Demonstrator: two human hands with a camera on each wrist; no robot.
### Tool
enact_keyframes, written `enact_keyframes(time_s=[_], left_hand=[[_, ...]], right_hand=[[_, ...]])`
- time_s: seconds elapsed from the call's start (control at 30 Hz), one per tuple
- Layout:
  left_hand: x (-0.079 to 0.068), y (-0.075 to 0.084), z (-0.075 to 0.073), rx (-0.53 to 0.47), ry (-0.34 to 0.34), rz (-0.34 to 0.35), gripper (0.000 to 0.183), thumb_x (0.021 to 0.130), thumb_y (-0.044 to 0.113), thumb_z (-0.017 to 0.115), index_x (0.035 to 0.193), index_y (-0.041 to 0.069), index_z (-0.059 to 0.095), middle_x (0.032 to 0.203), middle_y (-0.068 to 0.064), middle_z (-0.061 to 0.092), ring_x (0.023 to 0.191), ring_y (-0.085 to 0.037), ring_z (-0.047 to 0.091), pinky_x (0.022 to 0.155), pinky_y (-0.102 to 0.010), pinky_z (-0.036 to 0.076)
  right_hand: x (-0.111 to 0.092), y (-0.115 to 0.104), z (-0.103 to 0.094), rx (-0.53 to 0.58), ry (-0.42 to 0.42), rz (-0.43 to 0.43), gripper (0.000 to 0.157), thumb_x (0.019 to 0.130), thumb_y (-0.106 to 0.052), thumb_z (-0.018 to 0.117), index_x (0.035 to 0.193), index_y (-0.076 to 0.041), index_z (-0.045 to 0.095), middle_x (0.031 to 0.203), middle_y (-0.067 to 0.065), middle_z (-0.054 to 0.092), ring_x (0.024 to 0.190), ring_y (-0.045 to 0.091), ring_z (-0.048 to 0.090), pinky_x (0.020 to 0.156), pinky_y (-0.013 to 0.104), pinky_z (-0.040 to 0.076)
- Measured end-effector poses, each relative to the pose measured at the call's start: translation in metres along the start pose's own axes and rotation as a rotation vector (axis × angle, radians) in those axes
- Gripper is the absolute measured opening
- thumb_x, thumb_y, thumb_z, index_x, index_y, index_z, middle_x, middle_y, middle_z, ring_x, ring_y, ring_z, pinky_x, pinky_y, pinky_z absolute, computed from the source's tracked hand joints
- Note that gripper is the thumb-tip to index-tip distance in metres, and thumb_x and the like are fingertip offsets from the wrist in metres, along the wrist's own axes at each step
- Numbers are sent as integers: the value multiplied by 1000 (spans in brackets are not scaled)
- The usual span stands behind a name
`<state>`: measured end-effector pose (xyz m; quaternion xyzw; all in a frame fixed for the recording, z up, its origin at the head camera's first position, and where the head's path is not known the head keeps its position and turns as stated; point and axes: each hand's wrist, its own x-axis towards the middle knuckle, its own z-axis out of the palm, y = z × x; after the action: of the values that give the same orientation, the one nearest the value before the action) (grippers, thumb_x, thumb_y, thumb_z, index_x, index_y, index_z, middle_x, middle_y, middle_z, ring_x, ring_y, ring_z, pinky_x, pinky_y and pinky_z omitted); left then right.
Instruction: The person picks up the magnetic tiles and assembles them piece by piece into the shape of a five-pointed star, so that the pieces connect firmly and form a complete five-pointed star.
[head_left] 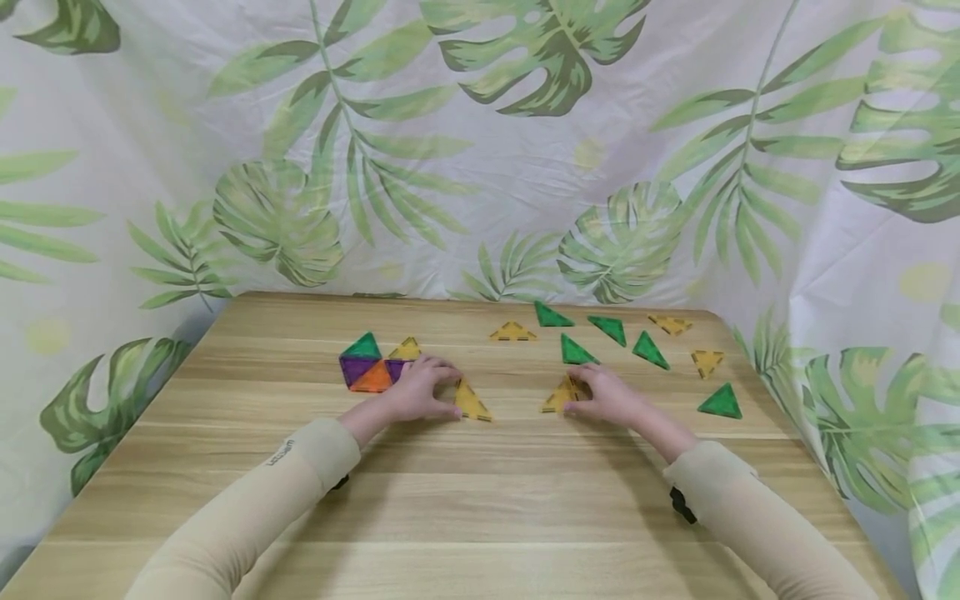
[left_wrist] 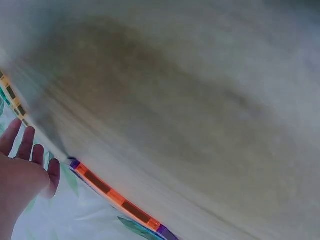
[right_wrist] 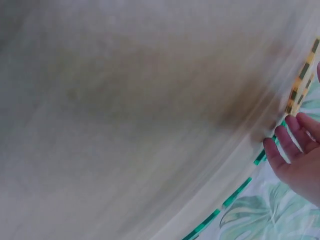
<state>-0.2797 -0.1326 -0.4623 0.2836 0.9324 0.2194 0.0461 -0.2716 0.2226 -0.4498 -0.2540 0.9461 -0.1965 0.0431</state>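
Observation:
My left hand [head_left: 422, 389] holds a yellow triangular magnetic tile [head_left: 472, 403] by its left side, thumb at the lower end and fingertips at the top. Across from it, my right hand [head_left: 606, 393] holds another yellow triangular tile [head_left: 557, 398] between thumb and fingers at its right side. Both tiles lie at the tabletop, with a gap between them. In the left wrist view, the left fingers [left_wrist: 25, 142] reach close to a yellow tile's edge [left_wrist: 11, 93]. The right wrist view has the right fingertips [right_wrist: 287, 131] at a yellow tile's edge [right_wrist: 303, 70].
Left of my left hand, green [head_left: 363, 346], purple [head_left: 356, 370], orange [head_left: 372, 378] and yellow [head_left: 406, 348] tiles sit joined, partly hidden. Beyond the hands lie a yellow tile [head_left: 513, 332], several green tiles [head_left: 649, 350] and more yellow ones [head_left: 707, 362] on the wooden table [head_left: 480, 508].

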Motion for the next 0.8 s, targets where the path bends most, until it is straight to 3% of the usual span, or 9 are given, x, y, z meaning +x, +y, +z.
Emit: enact_keyframes(time_s=[0.1,0.27,0.6,0.8], left_hand=[[0,0,2,1,-2,-22,68,76,48,75,132,14,56,135,-9,49,127,-31,34,99,-55,28],[2,0,5,-7,0,-35,66,77,46,75,132,14,56,136,-10,48,128,-32,34,99,-55,29],[3,5,5,12,-11,-78,66,76,46,75,132,15,56,138,-10,47,129,-34,35,98,-54,30],[1,5,5,14,-2,-86,65,77,45,75,132,16,56,138,-10,47,129,-33,35,98,-54,31]], right_hand=[[1,-3,4,-6,15,22,69,81,-39,73,132,3,52,131,22,51,123,38,47,101,50,39],[6,-2,8,-38,26,-29,62,82,-36,72,129,0,56,131,21,52,123,38,46,102,50,37],[31,-6,9,-25,-95,-85,58,85,-35,69,134,-8,53,139,12,49,130,35,40,107,51,31],[45,-11,8,-6,-168,-161,56,87,-28,68,137,-10,51,142,10,47,131,32,39,109,50,29]])
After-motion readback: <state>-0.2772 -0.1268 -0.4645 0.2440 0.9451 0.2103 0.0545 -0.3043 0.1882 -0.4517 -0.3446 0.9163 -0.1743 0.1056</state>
